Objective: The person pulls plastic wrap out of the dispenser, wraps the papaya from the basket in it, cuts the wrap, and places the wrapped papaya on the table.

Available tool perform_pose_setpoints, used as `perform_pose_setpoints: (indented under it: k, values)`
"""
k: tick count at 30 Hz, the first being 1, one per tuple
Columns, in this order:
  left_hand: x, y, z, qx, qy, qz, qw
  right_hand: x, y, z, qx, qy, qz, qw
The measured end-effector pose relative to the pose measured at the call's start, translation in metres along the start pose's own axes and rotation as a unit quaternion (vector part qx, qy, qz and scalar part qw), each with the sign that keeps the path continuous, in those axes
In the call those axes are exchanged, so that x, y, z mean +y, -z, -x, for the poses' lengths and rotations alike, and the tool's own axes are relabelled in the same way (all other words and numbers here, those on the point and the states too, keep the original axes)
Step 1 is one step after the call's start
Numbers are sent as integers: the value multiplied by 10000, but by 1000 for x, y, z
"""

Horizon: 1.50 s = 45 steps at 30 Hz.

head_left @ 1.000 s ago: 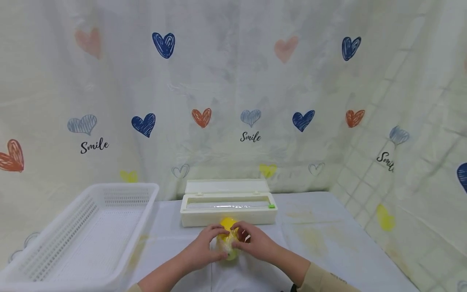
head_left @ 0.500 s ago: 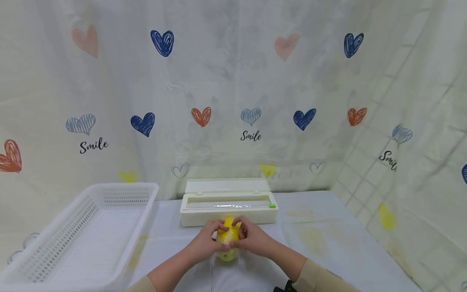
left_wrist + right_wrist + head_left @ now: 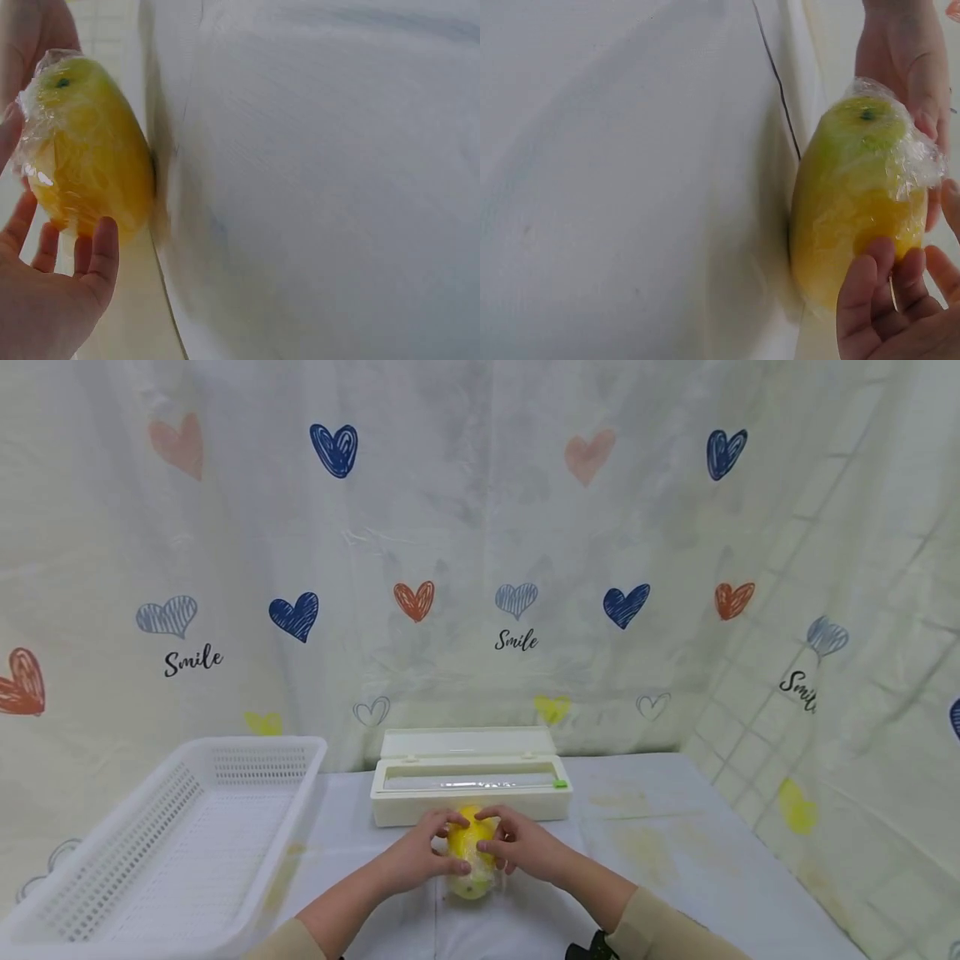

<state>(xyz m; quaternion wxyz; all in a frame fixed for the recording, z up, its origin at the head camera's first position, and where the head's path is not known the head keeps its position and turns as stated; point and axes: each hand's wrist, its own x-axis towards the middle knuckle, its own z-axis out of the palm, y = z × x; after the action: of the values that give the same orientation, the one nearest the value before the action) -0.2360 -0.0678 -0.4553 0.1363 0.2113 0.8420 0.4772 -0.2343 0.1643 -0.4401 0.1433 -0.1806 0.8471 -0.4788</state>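
A yellow-green mango [image 3: 469, 853] wrapped in clear cling film lies on the white table cloth [image 3: 645, 860] just in front of the film dispenser. My left hand [image 3: 418, 858] holds its left side and my right hand [image 3: 523, 848] holds its right side, fingers curled over the film. In the left wrist view the mango [image 3: 90, 150] rests against the cloth with my left fingers [image 3: 101, 255] under it. The right wrist view shows the mango [image 3: 847, 217] with its green stem end up, my right fingers [image 3: 877, 289] below it and the other hand [image 3: 904, 60] behind.
A cream cling-film dispenser box [image 3: 468, 777] with its lid up stands right behind the mango. A white perforated plastic basket [image 3: 187, 827] stands at the left. A heart-print curtain [image 3: 480, 568] closes the back and right side.
Both hands have shifted slightly on the mango, fingers sliding over the film on its top and sides. The mango stays in the same spot before the dispenser.
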Motion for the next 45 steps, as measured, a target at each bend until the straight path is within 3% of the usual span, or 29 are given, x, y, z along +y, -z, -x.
perform_pose_setpoints:
  k: [5,12,17,26,36,45]
  values:
    - [-1,-5,-6,39,-15,-228,9997,7,-5,-4,353,-135,-58,9993]
    - [-1,1,-9,-160,-65,-577,9982,7,-2,-3,245,-157,-109,9995]
    - [-4,7,-13,-366,-126,-474,9981,6,-1,0,42,-210,-152,9997]
    - [-1,4,-18,-199,-279,-502,9982,4,-3,0,210,-135,280,9993]
    - [-4,10,-19,-401,-118,-440,9982,7,6,4,-297,-129,132,9994]
    - [0,5,-23,-241,-58,-425,9988,1,1,3,-100,-234,417,9988]
